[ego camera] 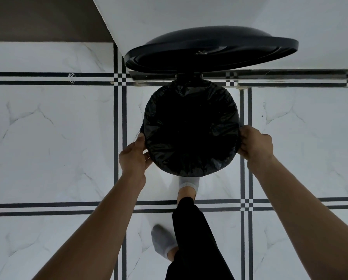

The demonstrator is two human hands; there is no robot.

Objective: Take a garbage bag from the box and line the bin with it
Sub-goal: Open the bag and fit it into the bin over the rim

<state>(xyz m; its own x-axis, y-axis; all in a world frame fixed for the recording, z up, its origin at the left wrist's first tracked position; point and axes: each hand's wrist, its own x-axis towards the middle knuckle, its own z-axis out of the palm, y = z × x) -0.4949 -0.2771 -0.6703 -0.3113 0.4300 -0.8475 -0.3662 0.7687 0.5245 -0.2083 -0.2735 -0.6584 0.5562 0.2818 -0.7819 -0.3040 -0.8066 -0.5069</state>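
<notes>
A round black pedal bin stands on the tiled floor with its lid [211, 50] raised against the wall. A black garbage bag [191, 158] lies inside it, its edge folded over the whole rim. My left hand [133, 156] grips the bag's edge at the bin's lower left side. My right hand [255, 144] pinches the bag's edge at the right side. The bin's own body is hidden under the bag. The box of bags is out of view.
One socked foot [188, 183] sits at the bin's base, where the pedal would be, and the other foot [163, 241] stands behind it. A white wall [249, 13] rises right behind the bin. White marble floor tiles [54, 138] with dark lines spread all around.
</notes>
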